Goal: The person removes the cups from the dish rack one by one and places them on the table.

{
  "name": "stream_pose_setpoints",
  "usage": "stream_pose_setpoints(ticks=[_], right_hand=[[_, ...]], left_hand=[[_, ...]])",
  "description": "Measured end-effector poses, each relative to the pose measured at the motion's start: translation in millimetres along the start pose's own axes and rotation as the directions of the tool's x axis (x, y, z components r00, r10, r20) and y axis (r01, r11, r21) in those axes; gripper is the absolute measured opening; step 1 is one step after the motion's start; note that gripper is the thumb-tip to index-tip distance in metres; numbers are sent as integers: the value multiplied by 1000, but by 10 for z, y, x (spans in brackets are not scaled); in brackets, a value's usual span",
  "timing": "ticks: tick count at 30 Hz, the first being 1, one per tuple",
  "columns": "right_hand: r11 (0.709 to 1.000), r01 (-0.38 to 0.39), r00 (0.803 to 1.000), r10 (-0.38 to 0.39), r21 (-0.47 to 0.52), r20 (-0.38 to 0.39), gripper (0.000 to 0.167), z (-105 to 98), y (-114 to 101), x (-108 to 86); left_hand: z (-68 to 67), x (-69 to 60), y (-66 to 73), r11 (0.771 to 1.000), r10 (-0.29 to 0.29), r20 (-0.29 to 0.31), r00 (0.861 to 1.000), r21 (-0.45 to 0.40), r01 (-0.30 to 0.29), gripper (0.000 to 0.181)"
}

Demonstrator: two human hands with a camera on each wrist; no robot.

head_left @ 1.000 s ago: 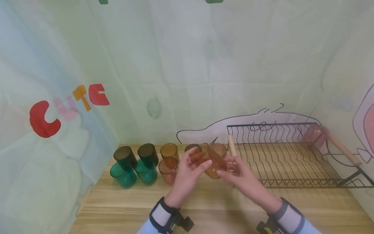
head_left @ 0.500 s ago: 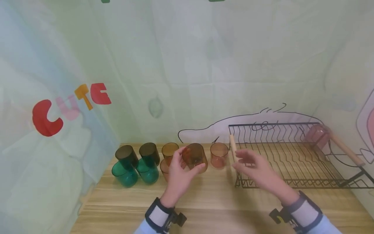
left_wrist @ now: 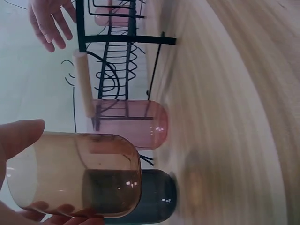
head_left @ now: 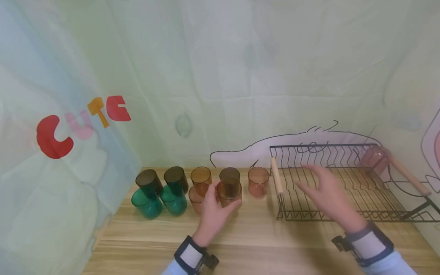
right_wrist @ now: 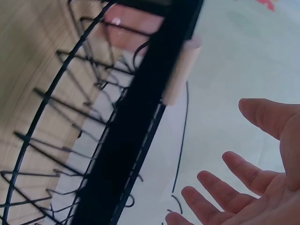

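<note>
An amber glass tumbler (left_wrist: 61,164) is gripped in my left hand (head_left: 213,214), thumb on one side and fingers round the other. In the head view that amber tumbler overlaps a dark grey tumbler (head_left: 229,173) standing behind it. The left wrist view shows the held tumbler's base off the table, close to the dark one. To its right stands a pink tumbler (head_left: 258,182) by the rack. Over the left part of the black wire dish rack (head_left: 343,215), my right hand (head_left: 326,194) is held with thumb and fingers spread, nothing between them.
Left of the held tumbler stand an amber tumbler (head_left: 201,175) and a pink one partly behind my left hand. Farther left are dark tumblers (head_left: 176,177) behind teal ones (head_left: 147,206). The rack has wooden handles (head_left: 277,175); a pink tumbler (head_left: 374,162) sits at its far right.
My right hand has let go of the amber tumbler and moved right over the rack. My left hand has turned the tumbler upright and lowered it in front of the dark tumbler.
</note>
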State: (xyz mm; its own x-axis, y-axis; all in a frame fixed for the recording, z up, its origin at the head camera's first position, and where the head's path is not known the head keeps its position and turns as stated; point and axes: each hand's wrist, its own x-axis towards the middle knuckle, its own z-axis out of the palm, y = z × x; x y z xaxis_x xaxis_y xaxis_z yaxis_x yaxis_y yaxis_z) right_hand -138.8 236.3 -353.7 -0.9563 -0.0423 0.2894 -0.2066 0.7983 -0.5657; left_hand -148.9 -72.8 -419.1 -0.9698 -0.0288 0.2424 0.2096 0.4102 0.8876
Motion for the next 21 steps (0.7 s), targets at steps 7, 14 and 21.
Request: stream_pose_setpoints(ticks=[7, 14, 21], right_hand=[[999, 19, 1000, -19, -48, -9, 72, -16, 67, -16], [996, 5, 1000, -5, -84, 5, 76, -3, 140, -12], [995, 17, 1000, -18, -99, -8, 74, 17, 188, -32]], left_hand=[[68, -34, -104, 998, -28, 23, 999, 61, 26, 82], [121, -38, -208, 997, -42, 19, 999, 72, 40, 78], [149, -42, -284, 991, -59, 18, 998, 120, 56, 80]])
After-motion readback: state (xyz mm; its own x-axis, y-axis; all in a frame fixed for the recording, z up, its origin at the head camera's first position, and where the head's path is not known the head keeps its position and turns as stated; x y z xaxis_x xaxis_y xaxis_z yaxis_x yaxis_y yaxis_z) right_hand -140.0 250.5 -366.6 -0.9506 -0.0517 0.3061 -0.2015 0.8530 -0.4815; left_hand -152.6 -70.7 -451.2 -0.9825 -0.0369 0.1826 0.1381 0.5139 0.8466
